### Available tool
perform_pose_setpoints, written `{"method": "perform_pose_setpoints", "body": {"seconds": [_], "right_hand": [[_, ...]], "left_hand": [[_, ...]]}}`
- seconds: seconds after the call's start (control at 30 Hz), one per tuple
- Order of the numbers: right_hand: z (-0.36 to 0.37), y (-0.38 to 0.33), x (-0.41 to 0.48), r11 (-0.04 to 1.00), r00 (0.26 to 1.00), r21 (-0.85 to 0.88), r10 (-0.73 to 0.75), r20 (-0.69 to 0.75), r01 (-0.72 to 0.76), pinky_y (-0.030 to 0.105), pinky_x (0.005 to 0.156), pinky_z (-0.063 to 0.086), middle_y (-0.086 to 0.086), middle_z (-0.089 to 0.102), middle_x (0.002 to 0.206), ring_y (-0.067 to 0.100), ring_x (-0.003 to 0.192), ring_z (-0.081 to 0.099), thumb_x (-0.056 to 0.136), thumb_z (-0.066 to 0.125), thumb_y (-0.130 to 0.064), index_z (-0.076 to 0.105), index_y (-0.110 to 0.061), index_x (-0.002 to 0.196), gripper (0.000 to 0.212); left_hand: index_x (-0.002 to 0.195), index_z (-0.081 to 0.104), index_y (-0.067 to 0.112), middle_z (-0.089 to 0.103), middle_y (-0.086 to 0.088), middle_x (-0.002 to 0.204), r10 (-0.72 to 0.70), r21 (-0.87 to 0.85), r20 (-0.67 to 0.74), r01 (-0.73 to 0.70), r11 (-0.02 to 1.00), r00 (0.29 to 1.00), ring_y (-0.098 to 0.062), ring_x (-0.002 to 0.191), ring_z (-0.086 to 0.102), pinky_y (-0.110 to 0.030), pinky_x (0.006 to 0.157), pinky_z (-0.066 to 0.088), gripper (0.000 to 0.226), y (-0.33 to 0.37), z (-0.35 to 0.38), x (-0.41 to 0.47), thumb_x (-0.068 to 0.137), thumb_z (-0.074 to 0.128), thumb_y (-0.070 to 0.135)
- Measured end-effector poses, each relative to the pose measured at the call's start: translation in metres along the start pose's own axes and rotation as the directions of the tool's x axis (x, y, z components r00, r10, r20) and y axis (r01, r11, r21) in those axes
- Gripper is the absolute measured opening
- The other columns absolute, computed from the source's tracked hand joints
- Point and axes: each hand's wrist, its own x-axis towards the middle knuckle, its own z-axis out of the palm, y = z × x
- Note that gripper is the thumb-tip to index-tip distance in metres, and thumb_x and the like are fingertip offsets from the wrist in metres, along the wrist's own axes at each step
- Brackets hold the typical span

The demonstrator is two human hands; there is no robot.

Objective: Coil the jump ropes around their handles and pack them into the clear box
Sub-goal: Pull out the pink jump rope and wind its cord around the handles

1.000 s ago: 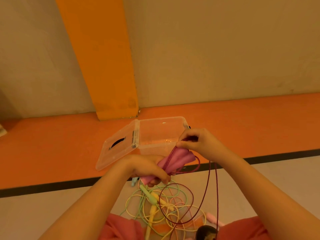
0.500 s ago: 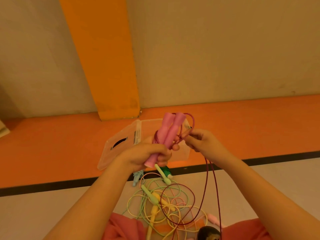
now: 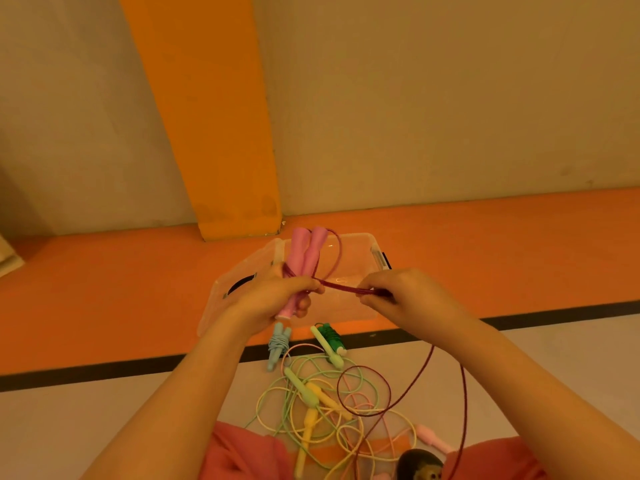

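Your left hand (image 3: 273,299) is closed around the two pink handles (image 3: 304,258), held upright and side by side just above the open clear box (image 3: 360,306) on the floor. Your right hand (image 3: 398,292) pinches the doubled maroon cord (image 3: 346,287) taut between the hands, fingers (image 3: 370,299) shut on it. A loop arcs over the handle tops, and the loose length trails down into the tangle of green and yellow ropes (image 3: 311,400) by your knees. That tail could snag there and drag them along. Slackening your pinch would probably let the wraps slide off the handles.
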Motion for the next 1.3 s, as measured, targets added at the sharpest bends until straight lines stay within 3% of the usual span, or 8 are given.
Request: {"method": "perform_pose_setpoints", "body": {"seconds": [0.13, 0.33, 0.5, 0.63, 0.9, 1.07, 1.17, 1.3], "right_hand": [[-0.004, -0.012, 0.002, 0.978, 0.977, 0.008, -0.207, -0.043, 0.207, 0.036, 0.067, 0.051, -0.009, 0.069, 0.097, 0.012, 0.089, 0.063, 0.090, 0.048, -0.036, 0.069, -0.023, 0.099, 0.026], [-0.006, -0.007, 0.005, 0.970, 0.978, 0.137, -0.195, -0.071, 0.203, 0.036, 0.068, 0.049, -0.004, 0.067, 0.086, 0.011, 0.080, 0.061, 0.085, 0.051, -0.039, 0.072, -0.018, 0.092, 0.031], [0.007, -0.008, 0.005, 0.957, 0.987, 0.264, -0.140, 0.075, 0.116, 0.037, 0.069, 0.047, -0.001, 0.060, 0.078, 0.009, 0.075, 0.053, 0.080, 0.072, -0.028, 0.073, -0.016, 0.089, 0.016], [0.000, -0.001, 0.003, 0.905, 0.993, 0.425, -0.037, 0.108, -0.012, 0.013, 0.072, 0.037, -0.014, 0.059, 0.077, -0.001, 0.076, 0.055, 0.078, 0.075, -0.022, 0.074, -0.016, 0.083, 0.009], [-0.021, 0.006, 0.005, 0.775, 0.979, 0.611, 0.046, 0.199, -0.161, 0.026, 0.083, 0.041, -0.002, 0.071, 0.078, 0.013, 0.076, 0.062, 0.076, 0.076, -0.016, 0.075, -0.014, 0.079, 0.003], [-0.025, 0.021, 0.003, 0.571, 0.951, 0.765, 0.107, 0.291, -0.298, 0.018, 0.052, 0.038, -0.003, 0.060, 0.060, 0.005, 0.053, 0.047, 0.084, 0.062, -0.007, 0.068, -0.002, 0.078, 0.010], [-0.023, 0.020, 0.000, 0.505, 0.954, 0.810, 0.140, 0.264, -0.298, 0.013, 0.050, 0.039, -0.008, 0.058, 0.056, 0.001, 0.051, 0.049, 0.084, 0.062, -0.017, 0.066, -0.010, 0.073, 0.014], [-0.017, 0.015, 0.003, 0.566, 0.957, 0.775, 0.222, 0.186, -0.282, 0.017, 0.046, 0.032, -0.004, 0.050, 0.051, 0.008, 0.047, 0.042, 0.093, 0.055, -0.016, 0.067, -0.018, 0.072, 0.025]], "left_hand": [[0.107, 0.052, -0.004, 0.063, -0.013, 0.076, -0.047, 0.269, 0.157, 0.003, 0.963, 0.987, -0.018, 0.047, 0.044, -0.026, 0.044, 0.037, 0.030, -0.004, 0.006, -0.005, 0.083, 0.068, 0.002], [0.117, 0.049, 0.006, 0.055, 0.002, 0.059, -0.234, 0.538, 0.344, 0.013, 0.843, 0.910, -0.011, 0.044, 0.046, -0.026, 0.045, 0.036, 0.045, -0.006, 0.020, -0.016, 0.082, 0.075, 0.014], [0.085, 0.052, 0.024, 0.051, 0.015, 0.044, -0.248, 0.648, 0.462, -0.133, 0.750, 0.852, 0.001, 0.040, 0.045, -0.014, 0.044, 0.036, 0.023, -0.007, 0.047, -0.026, 0.084, 0.072, 0.014], [0.087, 0.055, 0.026, 0.061, -0.003, 0.074, -0.203, 0.603, 0.470, -0.144, 0.785, 0.859, 0.000, 0.040, 0.045, -0.016, 0.043, 0.035, 0.010, 0.001, 0.050, -0.033, 0.091, 0.064, 0.025], [0.092, 0.057, 0.013, 0.065, -0.008, 0.078, -0.217, 0.480, 0.533, -0.081, 0.874, 0.818, -0.014, 0.046, 0.043, -0.020, 0.040, 0.033, 0.011, 0.008, 0.042, -0.035, 0.090, 0.060, 0.003], [0.089, 0.058, 0.012, 0.066, 0.002, 0.072, -0.125, 0.271, 0.649, -0.074, 0.960, 0.750, -0.012, 0.047, 0.046, -0.026, 0.045, 0.034, 0.016, 0.011, 0.038, -0.040, 0.079, 0.062, 0.002], [0.100, 0.052, 0.008, 0.066, 0.000, 0.067, 0.033, 0.072, 0.594, -0.093, 0.993, 0.804, -0.008, 0.045, 0.046, -0.021, 0.044, 0.035, 0.024, 0.017, 0.034, -0.038, 0.078, 0.062, 0.008], [0.128, 0.038, 0.014, 0.064, -0.014, 0.078, 0.130, -0.101, 0.371, -0.099, 0.990, 0.920, -0.018, 0.045, 0.045, -0.025, 0.046, 0.032, 0.055, 0.012, 0.031, -0.028, 0.080, 0.063, 0.007]]}}
